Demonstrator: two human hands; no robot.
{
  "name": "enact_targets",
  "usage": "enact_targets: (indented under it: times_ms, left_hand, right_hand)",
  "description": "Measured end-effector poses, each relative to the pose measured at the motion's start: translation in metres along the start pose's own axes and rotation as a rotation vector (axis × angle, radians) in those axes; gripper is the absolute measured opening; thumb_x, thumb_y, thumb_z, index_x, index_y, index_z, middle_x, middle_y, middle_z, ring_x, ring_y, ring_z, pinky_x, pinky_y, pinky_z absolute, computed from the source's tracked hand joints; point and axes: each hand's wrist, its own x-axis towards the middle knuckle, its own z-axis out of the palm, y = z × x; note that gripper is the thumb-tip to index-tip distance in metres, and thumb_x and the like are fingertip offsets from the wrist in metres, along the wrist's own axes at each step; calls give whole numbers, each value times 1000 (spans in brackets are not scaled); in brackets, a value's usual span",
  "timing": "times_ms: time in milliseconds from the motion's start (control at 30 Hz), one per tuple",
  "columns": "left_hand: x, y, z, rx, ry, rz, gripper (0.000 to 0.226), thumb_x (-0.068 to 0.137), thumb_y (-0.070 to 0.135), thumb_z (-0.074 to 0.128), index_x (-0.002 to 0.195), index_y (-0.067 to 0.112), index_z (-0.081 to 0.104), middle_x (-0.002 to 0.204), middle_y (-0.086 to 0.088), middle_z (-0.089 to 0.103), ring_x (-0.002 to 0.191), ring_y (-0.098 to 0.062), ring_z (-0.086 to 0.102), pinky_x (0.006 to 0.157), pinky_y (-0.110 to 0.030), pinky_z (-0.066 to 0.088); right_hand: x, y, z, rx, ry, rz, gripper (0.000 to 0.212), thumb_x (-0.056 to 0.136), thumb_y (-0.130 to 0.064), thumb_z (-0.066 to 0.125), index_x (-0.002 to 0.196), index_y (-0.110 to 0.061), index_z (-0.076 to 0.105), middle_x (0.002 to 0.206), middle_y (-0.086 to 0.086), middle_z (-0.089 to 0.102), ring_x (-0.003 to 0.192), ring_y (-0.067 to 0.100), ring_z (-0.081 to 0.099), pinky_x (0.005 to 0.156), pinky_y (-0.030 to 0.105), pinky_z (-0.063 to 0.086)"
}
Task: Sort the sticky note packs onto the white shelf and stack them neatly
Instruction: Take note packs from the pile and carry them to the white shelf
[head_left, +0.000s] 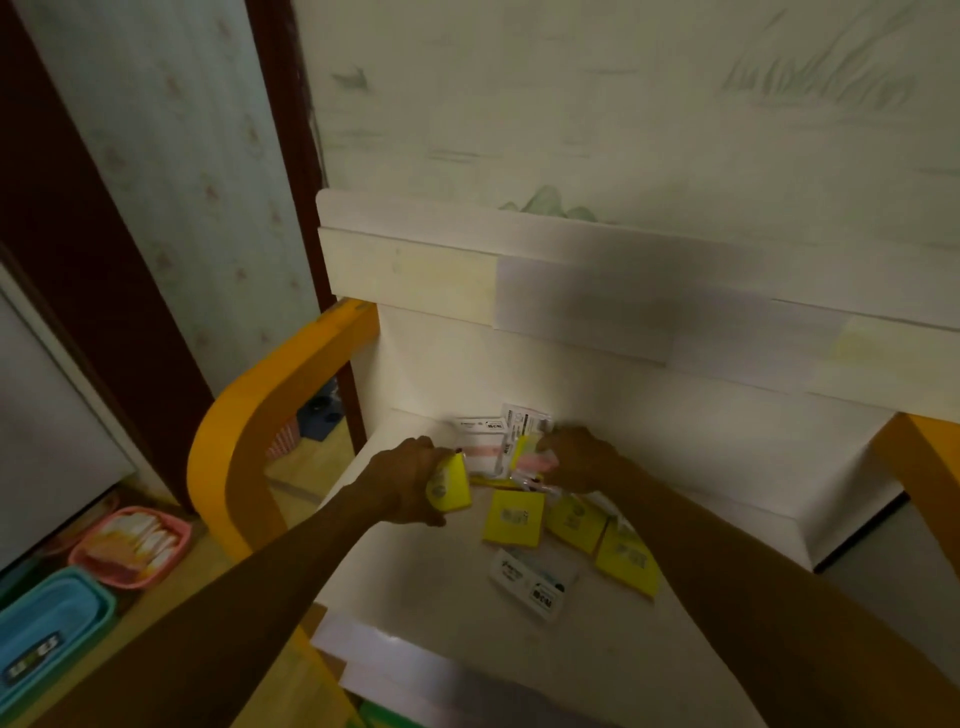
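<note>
White shelf (415, 582) with orange side rails fills the centre of the frame, set against a pale wall with faint green drawings; a dark door frame runs down the upper left, and a pink basket (132, 545) and a blue tub (49, 623) sit on the floor at lower left. Lighting is dim and the picture is soft.

Left hand (410, 480), at frame centre, grips a yellow pack (451, 486), fingers curled round it. Right hand (576, 460), just right of it, rests on a loose cluster of packaged packs (511, 441) at the back of the shelf; its fingertips appear to pinch a pink one, though blur prevents confirmation.

Three yellow packs (514, 518) lie flat and askew in mid-shelf, close together but not stacked; a white-labelled pack (535, 584) lies nearer the front edge.

Assessment: sorting is under way, stacking not yet done. Risks: the glossy wrappers may slide, so a hurried stack could fan out; the white-labelled pack could be knocked off the front by either forearm.
</note>
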Motion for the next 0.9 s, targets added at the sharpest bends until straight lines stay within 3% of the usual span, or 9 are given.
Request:
enact_targets:
  times_ms: [267,567,900]
  left_hand:
    - [-1,-12,3,-40,-11,4,91,69,47,79,143,22,33,136,-5,43,122,-20,43,95,-33,42]
    - [3,-18,3,-14,-25,6,94,69,49,79,144,23,30,137,-5,42,123,-22,42,94,-34,42]
    - [25,6,-43,-15,83,96,93,61,49,83,140,27,38,126,-4,48,118,-23,47,89,-36,45]
  right_hand:
    - [14,-5,-5,-17,37,7,53,82,-46,66,125,-17,55,127,13,54,114,27,54,94,33,44]
    - [12,-6,-1,-88,66,9,59,81,-45,69,132,-26,45,137,12,40,133,31,31,101,45,40]
    - [-38,14,-54,-81,245,-5,63,83,-41,68,138,-27,40,133,14,38,121,31,40,93,46,46]
